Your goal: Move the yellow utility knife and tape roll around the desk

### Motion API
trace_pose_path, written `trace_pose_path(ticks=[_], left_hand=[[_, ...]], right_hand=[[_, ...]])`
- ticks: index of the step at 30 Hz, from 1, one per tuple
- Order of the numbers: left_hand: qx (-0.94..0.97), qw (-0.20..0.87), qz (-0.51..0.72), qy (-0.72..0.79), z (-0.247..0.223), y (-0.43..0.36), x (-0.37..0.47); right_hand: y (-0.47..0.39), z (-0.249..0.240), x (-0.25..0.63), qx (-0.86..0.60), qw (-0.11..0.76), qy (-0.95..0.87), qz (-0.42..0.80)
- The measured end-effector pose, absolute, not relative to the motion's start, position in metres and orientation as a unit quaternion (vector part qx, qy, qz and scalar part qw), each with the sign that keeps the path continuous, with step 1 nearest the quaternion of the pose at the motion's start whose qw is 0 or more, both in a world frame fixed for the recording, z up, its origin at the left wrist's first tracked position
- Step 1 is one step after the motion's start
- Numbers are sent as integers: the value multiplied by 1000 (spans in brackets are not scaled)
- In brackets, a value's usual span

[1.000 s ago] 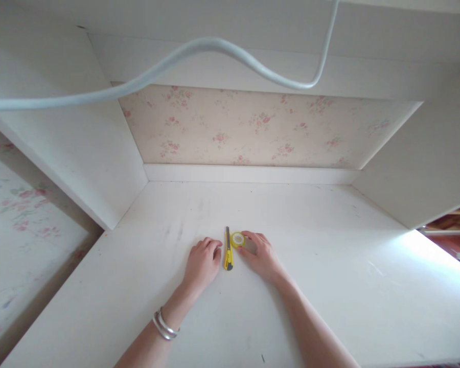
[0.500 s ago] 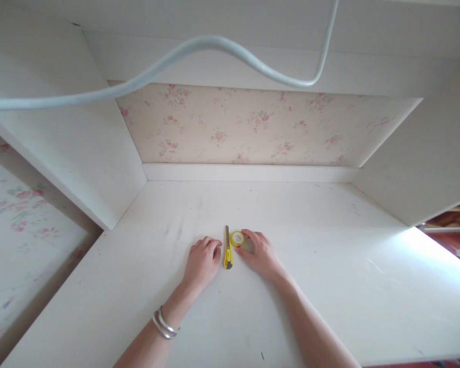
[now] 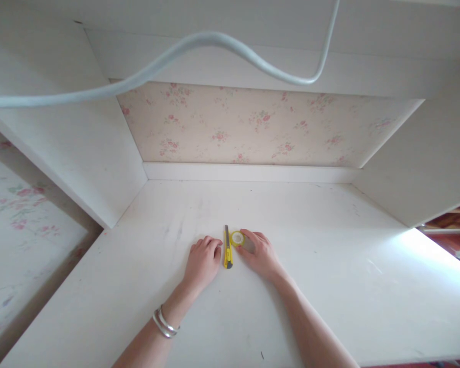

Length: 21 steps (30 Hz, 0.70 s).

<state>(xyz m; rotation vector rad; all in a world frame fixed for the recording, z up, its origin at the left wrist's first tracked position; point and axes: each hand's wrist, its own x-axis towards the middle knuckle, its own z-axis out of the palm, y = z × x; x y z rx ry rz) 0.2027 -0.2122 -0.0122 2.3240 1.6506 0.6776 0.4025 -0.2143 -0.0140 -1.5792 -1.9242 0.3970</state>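
Observation:
A yellow utility knife [image 3: 227, 249] lies on the white desk [image 3: 329, 286], its blade end pointing away from me. My left hand [image 3: 202, 261] rests palm down just left of the knife, fingers loosely curled, holding nothing. On the knife's right, my right hand [image 3: 261, 253] has its fingers around a small roll of tape with a yellow core [image 3: 238, 238], which lies on the desk. Silver bangles [image 3: 163, 323] circle my left wrist.
White side panels stand at left [image 3: 80, 148] and right [image 3: 425, 163] of the desk, with floral wallpaper [image 3: 253, 125] at the back. A pale cable [image 3: 214, 43] hangs across the top of the view. The desk's front edge runs near the bottom.

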Motion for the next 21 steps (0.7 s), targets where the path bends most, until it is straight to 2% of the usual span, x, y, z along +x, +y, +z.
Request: trace_pose_path(ticks=[15,21], left_hand=[[793,105,229,555,-11,-213,203],[793,111,232,552,-12,-213,202]], right_hand=[[-216,-14,403,-595,308,-726,154],[-216,-11,404,-608,326,-694,206]])
